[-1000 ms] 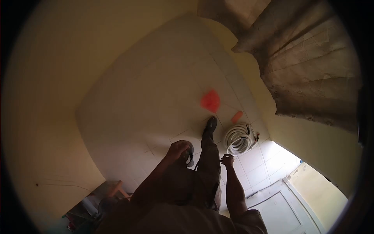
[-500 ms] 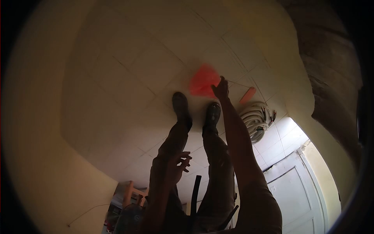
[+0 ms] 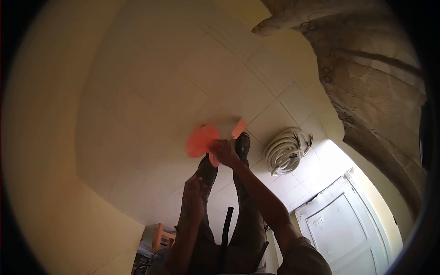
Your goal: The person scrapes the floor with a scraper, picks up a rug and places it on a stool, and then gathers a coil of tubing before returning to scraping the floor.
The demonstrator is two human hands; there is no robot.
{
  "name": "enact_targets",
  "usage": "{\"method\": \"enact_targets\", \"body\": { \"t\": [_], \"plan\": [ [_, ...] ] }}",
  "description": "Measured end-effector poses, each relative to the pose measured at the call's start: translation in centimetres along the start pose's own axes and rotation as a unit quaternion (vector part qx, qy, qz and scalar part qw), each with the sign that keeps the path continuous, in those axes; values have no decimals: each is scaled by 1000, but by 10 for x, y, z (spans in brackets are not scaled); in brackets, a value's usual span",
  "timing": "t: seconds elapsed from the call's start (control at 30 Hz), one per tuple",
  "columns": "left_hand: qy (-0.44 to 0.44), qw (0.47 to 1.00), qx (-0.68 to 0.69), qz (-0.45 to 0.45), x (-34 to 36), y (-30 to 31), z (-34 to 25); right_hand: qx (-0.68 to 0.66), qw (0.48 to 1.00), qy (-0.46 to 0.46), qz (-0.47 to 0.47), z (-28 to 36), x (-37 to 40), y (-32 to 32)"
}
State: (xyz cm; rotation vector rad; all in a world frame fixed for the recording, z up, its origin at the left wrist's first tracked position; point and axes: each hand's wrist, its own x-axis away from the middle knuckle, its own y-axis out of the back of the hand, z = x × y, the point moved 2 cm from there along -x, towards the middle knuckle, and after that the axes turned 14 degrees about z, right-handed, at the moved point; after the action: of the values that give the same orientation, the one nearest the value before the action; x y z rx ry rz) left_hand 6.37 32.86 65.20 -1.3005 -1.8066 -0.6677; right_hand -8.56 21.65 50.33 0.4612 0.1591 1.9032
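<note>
So the right hand (image 3: 223, 152) is curled round a crumpled red sheet (image 3: 201, 141), thin and floppy, a bit blurry, with a flap hanging below the fingers. It's in front of the left leg and blocks the view of that foot. Left hand (image 3: 192, 189) is nearer, by the left leg, fingers a bit bent; too dim to tell how open it is or if it's got anything. Flat orange bar (image 3: 238, 129) sits just beside the dark right shoe (image 3: 242, 145). Right of that, a fat round coil of smooth pale cable (image 3: 285, 153) with dark loose ends takes up the tiled floor (image 3: 183, 96). Wrinkly patterned curtain (image 3: 371, 68) far right, pale panelled door (image 3: 339, 224) near right, wooden frame (image 3: 159, 236) near left.
</note>
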Motion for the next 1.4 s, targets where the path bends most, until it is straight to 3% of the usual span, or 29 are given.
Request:
{"method": "enact_targets", "body": {
  "t": [0.03, 0.07, 0.13, 0.17, 0.23, 0.27, 0.3, 0.33, 0.4, 0.43, 0.47, 0.5, 0.57, 0.6, 0.67, 0.7, 0.73, 0.77, 0.8, 0.83, 0.87, 0.9, 0.93, 1.0, 1.03, 1.13, 1.27, 1.3, 1.4],
  "plan": [
    [-52, 996, -57, -53, 6, 4, -16, -139, 968, -134, 162, 60, 10, 41],
    [-105, 982, -112, -107, 14, 9, -35, -151, 954, -130, 225, 120, 19, 84],
    [-255, 930, -259, -48, 24, 5, -103, -168, 924, -187, 290, 206, 54, 147],
    [-323, 886, -330, -24, 33, 4, -137, -151, 939, -129, 280, 248, 69, 176],
    [-386, 805, -419, 164, 36, -4, -178, -276, 925, -94, 244, 324, 103, 230],
    [-382, 741, -497, 239, 65, -24, -223, -308, 921, -67, 228, 339, 126, 249],
    [-373, 573, -701, 201, 40, -21, -202, -533, 835, -39, 129, 389, 138, 270],
    [-327, 664, -592, 318, 39, -19, -187, -445, 881, -89, 135, 384, 167, 288],
    [-167, 797, -313, 489, 48, -32, -176, -394, 916, -67, 35, 451, 177, 328],
    [-60, 844, -147, 512, 53, -42, -176, -421, 904, -25, -66, 471, 186, 338],
    [-60, 824, -187, 531, 54, -47, -167, -451, 877, 12, -163, 485, 201, 345],
    [-61, 802, -226, 549, 55, -52, -158, -404, 897, -19, -179, 490, 213, 364],
    [-187, 676, -430, 568, 73, -67, -169, -227, 924, -17, -307, 490, 235, 385],
    [-155, 703, -392, 573, 113, -94, -204, -134, 915, -21, -381, 502, 236, 395],
    [-120, 747, -285, 588, 153, -124, -234, 177, 908, -95, -367, 473, 261, 396],
    [-118, 770, -211, 591, 161, -134, -236, 235, 894, -50, -377, 460, 266, 386],
    [-112, 788, -137, 590, 172, -147, -240, 196, 907, -42, -370, 462, 268, 372],
    [-128, 825, -105, 541, 209, -167, -253, 162, 911, -117, -361, 405, 279, 344],
    [-101, 818, -124, 553, 223, -181, -248, 97, 945, -176, -259, 426, 277, 329],
    [-78, 810, -142, 564, 233, -196, -245, 82, 951, -190, -231, 428, 275, 311],
    [-56, 802, -159, 573, 241, -211, -238, 0, 962, -126, -243, 437, 273, 299],
    [-89, 770, -169, 609, 241, -222, -220, 12, 957, -80, -280, 421, 276, 284],
    [-35, 767, -145, 624, 239, -234, -202, 27, 948, -35, -315, 407, 279, 269],
    [74, 758, -97, 641, 239, -257, -173, -59, 947, -77, -305, 415, 292, 270],
    [109, 758, -94, 636, 291, -276, -200, 28, 950, -93, -297, 407, 303, 282],
    [22, 568, -434, 699, 305, -328, -216, 8, 867, -216, -449, 378, 347, 310],
    [-262, 372, -638, 621, 346, -415, -216, -83, 823, -281, -486, 339, 407, 350],
    [-285, 371, -627, 623, 354, -440, -209, -109, 807, -280, -508, 324, 414, 356],
    [-272, 371, -558, 690, 368, -529, -184, -4, 824, -430, -368, 275, 438, 375]
  ]
}}
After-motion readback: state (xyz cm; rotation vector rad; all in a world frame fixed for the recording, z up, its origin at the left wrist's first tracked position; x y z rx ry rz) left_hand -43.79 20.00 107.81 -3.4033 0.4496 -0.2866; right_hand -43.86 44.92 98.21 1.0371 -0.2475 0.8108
